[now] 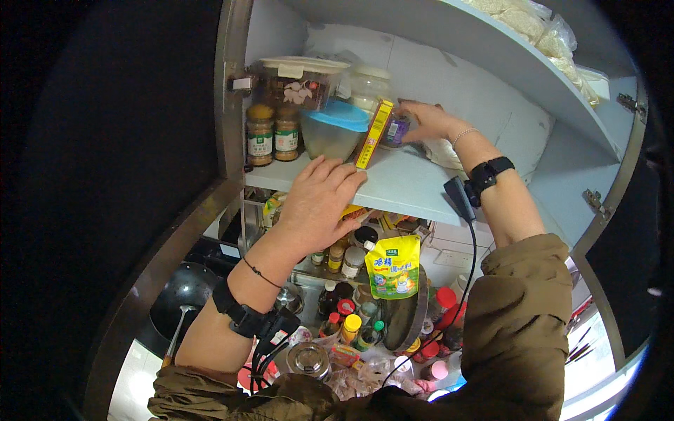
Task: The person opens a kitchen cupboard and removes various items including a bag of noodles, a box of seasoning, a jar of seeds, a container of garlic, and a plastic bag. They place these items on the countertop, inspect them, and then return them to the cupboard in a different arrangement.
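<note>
My right hand (429, 122) reaches into the wall cabinet, its fingers around a small clear jar with a purple label (396, 130) on the shelf (405, 184). My left hand (324, 202) rests its fingers on the shelf's front edge, below a translucent container with a blue lid (334, 129); it holds nothing that I can see. Between that container and the jar leans a narrow yellow and red box (374, 134). Two spice jars, one here (260, 136) and one beside it (287, 134), stand at the left. Behind are a lidded plastic box (300, 87) and a pale-lidded jar (368, 87).
Bagged dry goods (532, 31) lie on the upper shelf. Below, a yellow seasoning pouch (395, 267) stands out before a rack of small jars (352, 262). Several bottles with coloured caps (350, 329) crowd the counter. A wok (184, 294) is at lower left. A black cable (474, 252) hangs by my right arm.
</note>
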Motion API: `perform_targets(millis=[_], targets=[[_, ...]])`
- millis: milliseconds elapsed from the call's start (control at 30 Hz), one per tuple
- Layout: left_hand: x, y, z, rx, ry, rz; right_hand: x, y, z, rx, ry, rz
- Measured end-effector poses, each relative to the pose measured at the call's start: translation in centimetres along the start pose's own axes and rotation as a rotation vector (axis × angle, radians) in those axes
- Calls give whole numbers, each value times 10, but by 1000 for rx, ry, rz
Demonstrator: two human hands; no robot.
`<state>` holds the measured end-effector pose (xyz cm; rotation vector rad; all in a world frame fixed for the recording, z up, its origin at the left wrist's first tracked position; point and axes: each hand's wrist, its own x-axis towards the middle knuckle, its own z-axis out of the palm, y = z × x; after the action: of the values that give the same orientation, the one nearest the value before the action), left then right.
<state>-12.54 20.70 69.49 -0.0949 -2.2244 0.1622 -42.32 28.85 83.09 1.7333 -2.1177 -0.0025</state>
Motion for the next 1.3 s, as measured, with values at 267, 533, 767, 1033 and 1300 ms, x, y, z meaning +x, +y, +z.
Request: perform_targets(millis=[267,533,767,1033,1300], targets=[[-4,-4,1,23,7,-19,34,-15,10,319,49,185],[-3,0,0,7,0,-27,42,-5,29,408,117,388],[-3,-1,-1,14,-3,-28,-1,-16,-7,559,-37,406],[0,0,2,19,-31,-23,-83,-27,-16,958,171,451],[-2,3,-12,18,-67,-19,-207,-98,-5,2149,937,221]])
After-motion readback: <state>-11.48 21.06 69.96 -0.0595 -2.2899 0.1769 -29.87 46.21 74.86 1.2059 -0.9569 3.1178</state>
